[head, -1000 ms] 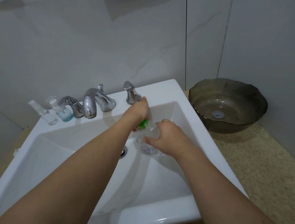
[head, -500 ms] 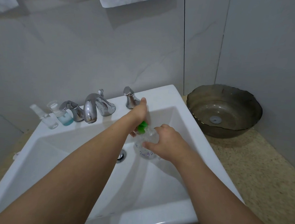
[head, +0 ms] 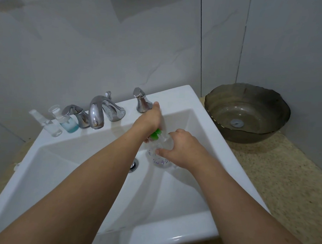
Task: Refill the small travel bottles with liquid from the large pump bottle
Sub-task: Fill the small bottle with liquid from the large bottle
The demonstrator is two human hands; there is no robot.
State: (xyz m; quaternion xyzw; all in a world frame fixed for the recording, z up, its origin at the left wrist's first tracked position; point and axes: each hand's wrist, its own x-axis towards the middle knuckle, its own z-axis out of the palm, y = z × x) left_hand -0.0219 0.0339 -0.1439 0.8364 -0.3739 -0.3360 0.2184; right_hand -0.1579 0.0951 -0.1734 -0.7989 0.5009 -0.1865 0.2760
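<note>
A: Head view: your right hand (head: 181, 148) grips the pump bottle (head: 159, 153) over the sink (head: 171, 238); your left hand (head: 148, 124) grasps its green pump (head: 155, 134).

B: Progress? Travel bottles (head: 69, 122) stand by the faucet (head: 97, 114), seemingly unfilled.

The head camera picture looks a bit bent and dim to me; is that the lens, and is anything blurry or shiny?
Head view: wide-angle lens bows the sink edges and wall seams; light is dim and soft; bright glare on the chrome faucet; the clear pump bottle in both hands looks slightly smeared.
</note>
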